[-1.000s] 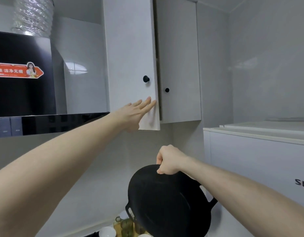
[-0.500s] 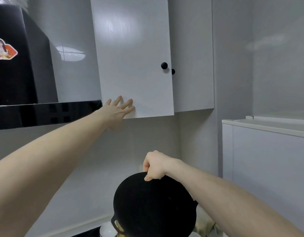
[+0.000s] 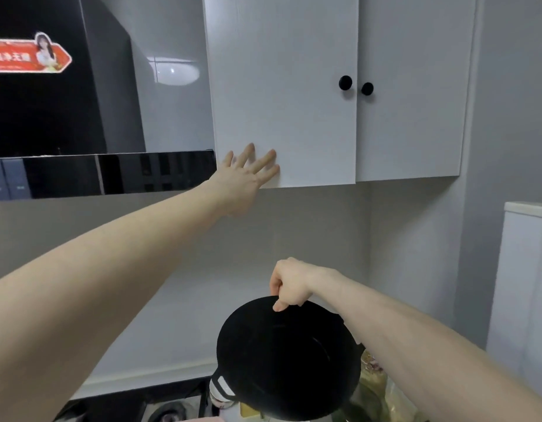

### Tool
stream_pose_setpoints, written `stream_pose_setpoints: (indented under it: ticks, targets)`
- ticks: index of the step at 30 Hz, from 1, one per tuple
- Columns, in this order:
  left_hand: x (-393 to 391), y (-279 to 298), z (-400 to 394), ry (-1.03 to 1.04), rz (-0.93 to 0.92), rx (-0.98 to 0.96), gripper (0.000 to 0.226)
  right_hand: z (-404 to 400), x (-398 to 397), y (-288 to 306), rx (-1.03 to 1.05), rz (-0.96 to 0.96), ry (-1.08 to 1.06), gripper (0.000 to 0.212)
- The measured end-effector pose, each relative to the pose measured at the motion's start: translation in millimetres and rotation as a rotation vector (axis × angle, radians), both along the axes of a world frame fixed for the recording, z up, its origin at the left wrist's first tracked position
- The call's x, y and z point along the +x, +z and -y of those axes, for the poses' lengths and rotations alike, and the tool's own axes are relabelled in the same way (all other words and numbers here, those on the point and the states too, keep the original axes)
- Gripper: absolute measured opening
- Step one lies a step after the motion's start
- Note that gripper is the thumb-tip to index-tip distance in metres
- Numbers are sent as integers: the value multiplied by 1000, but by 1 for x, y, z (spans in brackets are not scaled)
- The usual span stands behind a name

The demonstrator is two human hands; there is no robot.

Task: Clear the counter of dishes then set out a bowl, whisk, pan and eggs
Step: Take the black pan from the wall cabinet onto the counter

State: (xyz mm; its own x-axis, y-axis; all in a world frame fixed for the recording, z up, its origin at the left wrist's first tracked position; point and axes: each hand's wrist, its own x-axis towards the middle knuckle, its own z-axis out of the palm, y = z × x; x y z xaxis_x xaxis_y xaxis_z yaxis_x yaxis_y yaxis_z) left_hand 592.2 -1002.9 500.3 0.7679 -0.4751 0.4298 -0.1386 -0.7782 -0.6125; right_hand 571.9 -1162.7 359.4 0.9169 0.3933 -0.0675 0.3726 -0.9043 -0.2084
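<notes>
My right hand [image 3: 289, 284] grips the top rim of a round black pan [image 3: 286, 359], which hangs tilted on edge above the counter, its inside facing me. My left hand [image 3: 248, 175], fingers straight and spread, presses flat on the lower left corner of the white upper cabinet door [image 3: 282, 86]. That door lies flush with the door beside it [image 3: 413, 86]; both carry black round knobs. Bowl, whisk and eggs are not visible.
A black range hood [image 3: 50, 117] with a red sticker hangs at left. A white fridge [image 3: 525, 269] stands at right. Below the pan lie a stove burner [image 3: 172, 414] and jars and bags on the counter [image 3: 382, 388], partly hidden.
The left cabinet door swung from ajar to fully shut under my left hand, which slid to its lower left corner. The pan stayed in my right hand.
</notes>
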Motion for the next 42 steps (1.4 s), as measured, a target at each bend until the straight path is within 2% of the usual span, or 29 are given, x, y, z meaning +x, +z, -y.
stream_pose_setpoints:
  ticks: [6, 17, 20, 26, 30, 33, 37, 40, 42]
  targets:
    - [2, -3, 3, 37, -12, 5, 101, -7, 12, -7, 9, -12, 30, 28]
    - [0, -5, 3, 78, -9, 66, 95, -19, 3, -8, 47, 12, 103, 27]
    - [-3, -7, -6, 63, 4, 81, 94, -25, -5, -5, 56, 33, 128, 21]
    - [-52, -42, -49, 77, -172, 5, 92, -41, -21, -7, 79, 101, 177, 13]
    - [-112, -102, -107, 33, -302, -237, 86, -57, -36, -14, 75, 168, 187, 13]
    - [-168, -153, -171, 49, -461, -607, 79, -82, -57, -23, 76, 214, 223, 14]
    - [-238, -221, -259, 169, -626, -1151, 48, -124, -92, -32, 116, 270, 288, 6]
    - [-287, -262, -312, 301, -636, -1434, 15, -168, -123, -43, 165, 295, 358, 8]
    - [-330, -282, -343, 449, -641, -1598, 27, -211, -147, -55, 186, 311, 437, 8]
